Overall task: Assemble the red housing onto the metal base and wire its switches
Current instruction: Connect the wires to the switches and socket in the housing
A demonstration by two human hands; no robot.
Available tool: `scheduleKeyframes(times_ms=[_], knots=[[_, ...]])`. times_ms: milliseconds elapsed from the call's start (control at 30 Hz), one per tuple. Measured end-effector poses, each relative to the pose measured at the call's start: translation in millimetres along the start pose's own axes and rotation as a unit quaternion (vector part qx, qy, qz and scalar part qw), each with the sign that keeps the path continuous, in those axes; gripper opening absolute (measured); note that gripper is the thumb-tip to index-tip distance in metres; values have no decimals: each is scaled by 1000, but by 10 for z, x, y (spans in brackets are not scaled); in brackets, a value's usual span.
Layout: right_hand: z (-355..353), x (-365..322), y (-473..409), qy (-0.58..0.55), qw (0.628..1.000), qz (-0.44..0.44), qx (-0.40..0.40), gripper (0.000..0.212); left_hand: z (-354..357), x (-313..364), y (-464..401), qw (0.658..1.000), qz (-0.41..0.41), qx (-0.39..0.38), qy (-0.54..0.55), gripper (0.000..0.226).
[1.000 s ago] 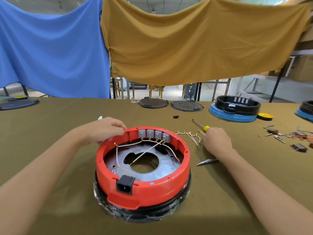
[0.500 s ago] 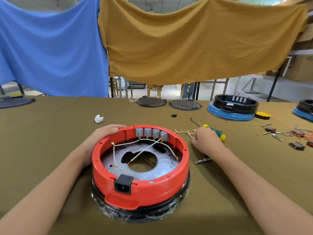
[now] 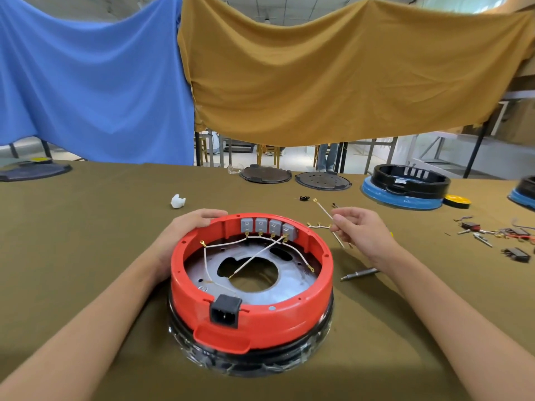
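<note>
The red housing (image 3: pixel 260 316) sits on the metal base (image 3: pixel 202 267) in front of me, with a black power socket (image 3: pixel 225 312) on its near wall. Several grey switches (image 3: pixel 267 227) line its far inner wall, and white wires (image 3: pixel 254 260) run from them across the base. My left hand (image 3: pixel 185 230) rests on the housing's far-left rim, fingers over the edge. My right hand (image 3: pixel 359 231) is raised right of the housing and pinches a white wire (image 3: pixel 322 209) with a brass terminal at its far tip. More loose wires (image 3: pixel 317 226) lie on the table beneath it.
A screwdriver bit (image 3: pixel 359 274) lies right of the housing. A white scrap (image 3: pixel 178 201) sits behind it. Two dark discs (image 3: pixel 322 180) and a black-and-blue unit (image 3: pixel 405 188) stand at the far edge. Small parts (image 3: pixel 498 235) are scattered at the right. Blue and ochre cloths hang behind.
My right hand has lifted off the table, away from the yellow-handled screwdriver, and now holds a white wire up. My left hand stays on the housing's rim.
</note>
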State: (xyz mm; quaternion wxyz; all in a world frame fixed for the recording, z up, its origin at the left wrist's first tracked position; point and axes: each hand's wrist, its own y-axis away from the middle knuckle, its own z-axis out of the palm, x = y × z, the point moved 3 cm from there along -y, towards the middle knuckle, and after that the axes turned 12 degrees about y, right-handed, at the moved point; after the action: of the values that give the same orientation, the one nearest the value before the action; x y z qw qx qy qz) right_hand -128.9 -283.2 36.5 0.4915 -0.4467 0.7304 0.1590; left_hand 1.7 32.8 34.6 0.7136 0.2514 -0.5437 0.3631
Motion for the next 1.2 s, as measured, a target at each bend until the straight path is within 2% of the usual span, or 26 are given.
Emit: scheduleKeyframes(times_ms=[100,200,333,433,500,567,633,833,967,1100,1200], knots=[[18,-39,24,-93,995,9,-47,17,28,-6,-61,999,25,-25,7,42],[27,-145,37,-153,985,16,-76,16,39,0,-47,998,37,-40,21,48],[38,-469,70,-137,984,-18,-114,12,46,53,-20,995,61,-72,-21,65],[148,-767,155,-103,982,-62,-143,10,9,53,-53,995,55,-78,-32,58],[282,-938,237,-41,983,-95,-153,9,8,59,-33,994,47,-90,-30,51],[434,-1062,294,4,982,-115,-148,8,-12,28,-42,993,29,-110,-22,51],[564,-1130,312,3,986,-118,-118,8,-19,17,-46,993,19,-116,-20,54],[662,-1182,238,-52,992,-83,-79,11,-71,61,-80,992,82,-92,-7,53],[698,-1149,251,-89,990,-82,-70,12,-80,60,-61,991,96,-71,-67,42],[699,-1084,273,-110,988,-83,-62,13,-19,193,-45,982,118,-35,-143,17],[692,-1101,273,-97,988,-117,-40,13,141,358,-78,965,163,18,-205,25]])
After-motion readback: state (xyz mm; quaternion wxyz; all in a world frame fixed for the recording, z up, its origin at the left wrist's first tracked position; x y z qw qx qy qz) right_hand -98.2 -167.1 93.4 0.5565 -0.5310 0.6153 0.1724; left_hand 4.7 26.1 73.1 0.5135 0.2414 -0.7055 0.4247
